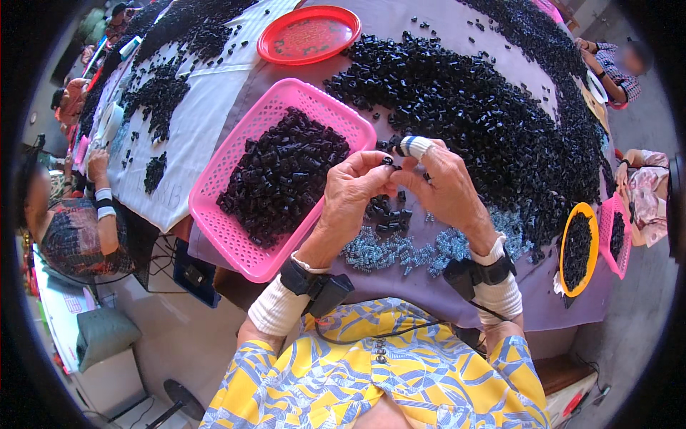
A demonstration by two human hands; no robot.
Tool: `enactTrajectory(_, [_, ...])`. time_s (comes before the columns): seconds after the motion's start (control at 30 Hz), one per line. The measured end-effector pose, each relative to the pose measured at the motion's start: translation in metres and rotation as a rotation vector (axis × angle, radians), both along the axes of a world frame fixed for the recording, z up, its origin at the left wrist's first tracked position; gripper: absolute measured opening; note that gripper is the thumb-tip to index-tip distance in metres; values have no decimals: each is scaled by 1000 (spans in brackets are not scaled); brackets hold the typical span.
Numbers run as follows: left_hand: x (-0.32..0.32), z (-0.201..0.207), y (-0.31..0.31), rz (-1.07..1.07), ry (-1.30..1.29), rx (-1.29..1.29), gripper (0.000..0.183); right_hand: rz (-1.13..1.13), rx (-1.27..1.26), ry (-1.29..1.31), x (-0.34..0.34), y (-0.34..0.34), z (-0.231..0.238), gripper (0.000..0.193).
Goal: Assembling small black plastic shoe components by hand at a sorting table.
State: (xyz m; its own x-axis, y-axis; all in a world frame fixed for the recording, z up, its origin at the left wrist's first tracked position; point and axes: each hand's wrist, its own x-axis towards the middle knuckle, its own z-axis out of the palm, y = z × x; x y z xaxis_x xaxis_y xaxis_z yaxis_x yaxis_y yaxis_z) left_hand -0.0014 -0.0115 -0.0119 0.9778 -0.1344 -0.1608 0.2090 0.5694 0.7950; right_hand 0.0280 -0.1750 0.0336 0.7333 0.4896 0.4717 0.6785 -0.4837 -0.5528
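My left hand [351,189] pinches a small black plastic part [388,161] between thumb and forefinger. Against it, my right hand [444,182] closes its fingertips on the same part; a white and dark striped wrap covers one finger. Both hands are above the near side of the table. Just under them lie a few black parts [391,222] and a spread of small, pale blue-silver coiled pieces, seemingly springs [436,247]. Left of my left hand, a pink perforated basket [207,207] holds a heap of black parts [282,175]. Finer detail between the fingertips is hidden.
A large pile of black parts [457,100] covers the table beyond my hands. A red round tray [307,36] sits at the back. At right are a yellow basket [590,214] and another pink basket [620,264]. Other people sit around the table. Cuffs and strapped black devices [329,293] encircle my wrists.
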Motion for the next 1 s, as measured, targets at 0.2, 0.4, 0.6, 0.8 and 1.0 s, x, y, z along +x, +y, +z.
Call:
enactTrajectory(0.2, [0, 1, -1, 26, -37, 27, 18, 6, -28, -26, -2, -3, -11, 17])
enactTrajectory(0.4, [-2, 0, -2, 44, -53, 36, 21, 52, -86, -112, -1, -1, -11, 13])
enactTrajectory(0.6, [-1, 1, -1, 27, -32, 54, 19, 33, -75, -105, -2, -7, -11, 9])
enactTrajectory(0.8, [-2, 4, -4, 58, -54, 164, 21, -7, -87, -204, 2, -6, -1, 10])
enactTrajectory(1.0, [-4, 5, -6, 80, -125, 305, 23, -27, -240, -315, 5, -3, -2, 8])
